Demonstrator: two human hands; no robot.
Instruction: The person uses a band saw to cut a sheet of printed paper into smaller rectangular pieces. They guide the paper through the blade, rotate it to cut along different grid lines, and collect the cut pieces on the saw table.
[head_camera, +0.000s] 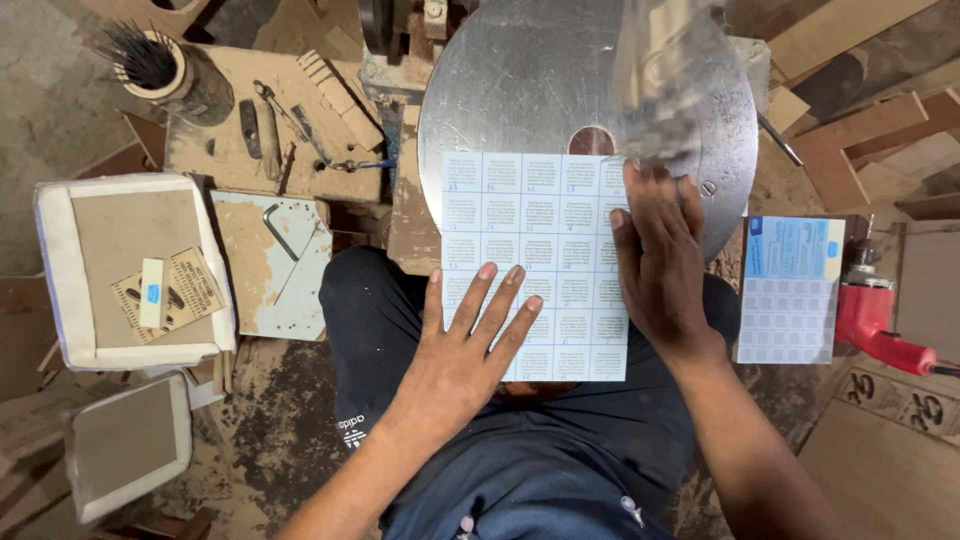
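White gridded sheet (535, 265), one count, at centre frame: we see it lying half on the round metal disc (560, 90) and half over our lap, printed in small squares with blue ruling.

Left hand (470, 345), one: fingers spread flat, palm down on the lower left part of the sheet, pinching nothing.

Right hand (655, 265), one: fingers together and flat, pressing the sheet's right edge near the disc's rim. Above it a blurred pale object (660, 80) crosses the disc; we cannot tell what it is.

Second sheet of small squares (790, 290), one, with a blue upper part, at right of frame, well apart from both hands.

Red power tool (880, 325), one, at the right edge just beside that second sheet.

Hex key (280, 230), one, on a worn pale board (270, 265) left of centre.

Cushioned trays with white rims (130, 270), two, at left and lower left.

Round pot of dark thin rods (150, 60), one, upper left.

Risk, as we judge it: only flat pressure holds the sheet, and half of it overhangs the lap unsupported, so it could slide off the smooth disc or crease at the disc's edge. The right fingers sit close to the blurred object, and a slip there could catch them.
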